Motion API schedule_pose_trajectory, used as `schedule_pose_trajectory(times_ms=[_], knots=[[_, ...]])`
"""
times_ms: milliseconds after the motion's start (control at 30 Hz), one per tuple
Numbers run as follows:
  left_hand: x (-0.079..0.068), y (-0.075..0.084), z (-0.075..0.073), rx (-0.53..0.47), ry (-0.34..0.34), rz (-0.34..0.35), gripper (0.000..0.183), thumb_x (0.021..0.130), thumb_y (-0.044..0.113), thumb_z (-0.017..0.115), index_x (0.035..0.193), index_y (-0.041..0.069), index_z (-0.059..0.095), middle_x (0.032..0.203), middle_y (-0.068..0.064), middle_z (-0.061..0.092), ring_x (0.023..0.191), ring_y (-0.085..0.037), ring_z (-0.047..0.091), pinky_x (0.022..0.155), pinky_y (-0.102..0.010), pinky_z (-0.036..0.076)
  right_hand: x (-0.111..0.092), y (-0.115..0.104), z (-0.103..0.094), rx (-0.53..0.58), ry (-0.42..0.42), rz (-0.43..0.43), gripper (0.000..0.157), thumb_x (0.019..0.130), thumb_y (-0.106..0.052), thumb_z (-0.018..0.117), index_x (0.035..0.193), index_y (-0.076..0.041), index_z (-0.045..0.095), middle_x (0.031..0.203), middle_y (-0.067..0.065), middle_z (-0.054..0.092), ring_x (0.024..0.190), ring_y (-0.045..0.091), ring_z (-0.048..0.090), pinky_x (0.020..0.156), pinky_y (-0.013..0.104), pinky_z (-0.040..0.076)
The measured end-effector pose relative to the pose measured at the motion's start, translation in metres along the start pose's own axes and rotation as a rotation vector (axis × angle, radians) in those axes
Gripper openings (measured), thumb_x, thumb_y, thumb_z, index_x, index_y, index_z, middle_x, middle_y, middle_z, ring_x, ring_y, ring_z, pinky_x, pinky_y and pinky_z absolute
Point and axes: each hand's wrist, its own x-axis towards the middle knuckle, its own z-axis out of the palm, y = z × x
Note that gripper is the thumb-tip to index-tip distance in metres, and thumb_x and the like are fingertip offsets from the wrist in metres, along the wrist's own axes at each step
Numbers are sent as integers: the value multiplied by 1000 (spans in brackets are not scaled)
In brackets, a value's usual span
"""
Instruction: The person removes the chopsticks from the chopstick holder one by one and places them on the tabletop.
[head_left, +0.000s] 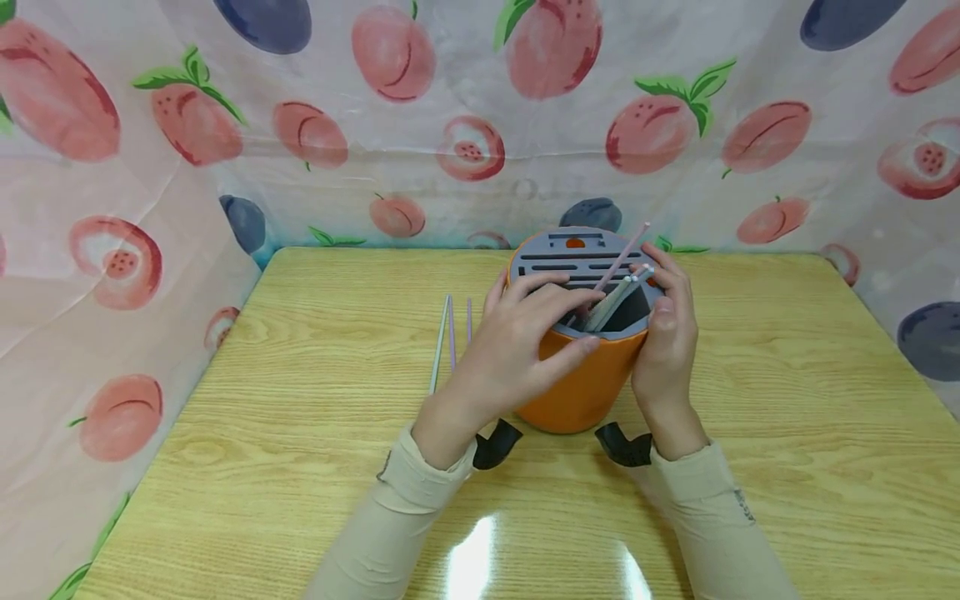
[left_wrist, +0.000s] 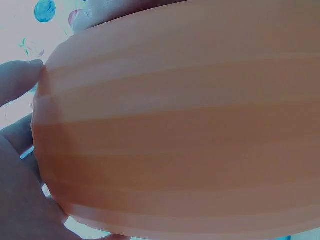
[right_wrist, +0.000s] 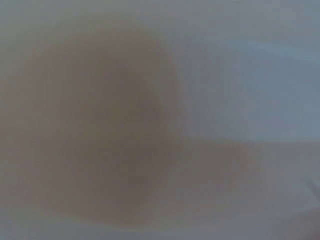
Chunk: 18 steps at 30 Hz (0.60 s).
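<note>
On your left, slender chopsticks (head_left: 439, 348), pale green and lilac, lay on the glossy wood-grain counter (head_left: 300, 408), just beside your left hand (head_left: 517, 342). That hand reached across the holder's near-left rim, fingers and thumb spread loosely over the opening, grasping nothing visible. Between your hands stood the orange utensil holder (head_left: 573, 392), smooth-walled and rounded, its flat grey top (head_left: 573, 260) cut with slots. Pink and pale green sticks (head_left: 609, 305) leaned rightward inside. Your right hand (head_left: 666, 350) gripped its right side.
</note>
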Motion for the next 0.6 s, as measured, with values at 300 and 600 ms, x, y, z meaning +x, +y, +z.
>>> schedule_pose_trajectory(times_ms=[300, 600], knots=[[-1, 0, 1, -92, 108, -11, 17, 86, 27, 59, 96, 16, 68, 100, 7, 63, 112, -10, 44, 104, -48, 13, -3, 5, -3, -6, 4, -10, 80, 86, -61, 37, 109, 15, 49, 130, 21, 39, 126, 28, 29, 102, 33, 26], [-4, -3, -14, -258, 310, -17, 14, 83, 17, 63, 91, 8, 71, 90, 3, 67, 89, -7, 56, 76, -21, 44, -6, 26, -8, -28, 4, -5, 69, 87, -60, 37, 112, 2, 55, 131, 10, 42, 125, 24, 31, 101, 33, 27]])
